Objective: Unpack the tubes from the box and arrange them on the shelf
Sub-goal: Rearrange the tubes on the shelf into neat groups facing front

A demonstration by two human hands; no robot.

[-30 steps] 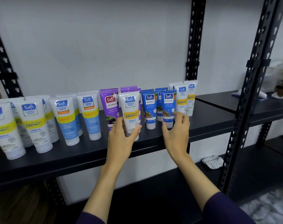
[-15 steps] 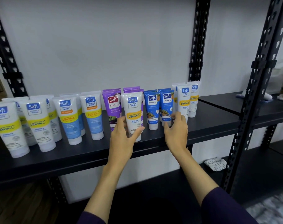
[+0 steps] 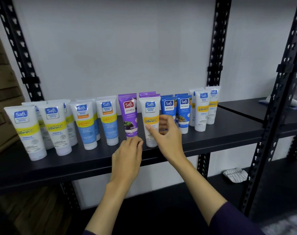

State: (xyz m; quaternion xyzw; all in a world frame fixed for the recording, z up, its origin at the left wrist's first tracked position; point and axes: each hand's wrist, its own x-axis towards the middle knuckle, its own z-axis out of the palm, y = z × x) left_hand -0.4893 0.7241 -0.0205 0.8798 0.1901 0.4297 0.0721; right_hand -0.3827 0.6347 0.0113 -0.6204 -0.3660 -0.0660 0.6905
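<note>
Tubes [image 3: 149, 121] crowd the shelf [image 3: 76, 160]; both hands' fingers [image 3: 136, 141] hover loosely curled, holding nothing.

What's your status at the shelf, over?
Left hand empty, fingers loosely curled. Right hand open beside white Vitamin C tube. Tubes upright on shelf. Nothing blocking.

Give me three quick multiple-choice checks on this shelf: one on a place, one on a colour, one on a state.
1. The striped cloth lies: A on the floor; B on the lower shelf; C in a hand.
2. The Naturals tube just beyond the left hand is: A green; B purple; C red.
3. The tubes on the shelf: A lie flat; B lean in a heap; C stand cap-down.
B: it lies below, at the right. B: its body is purple. C: the caps rest on the board.
</note>
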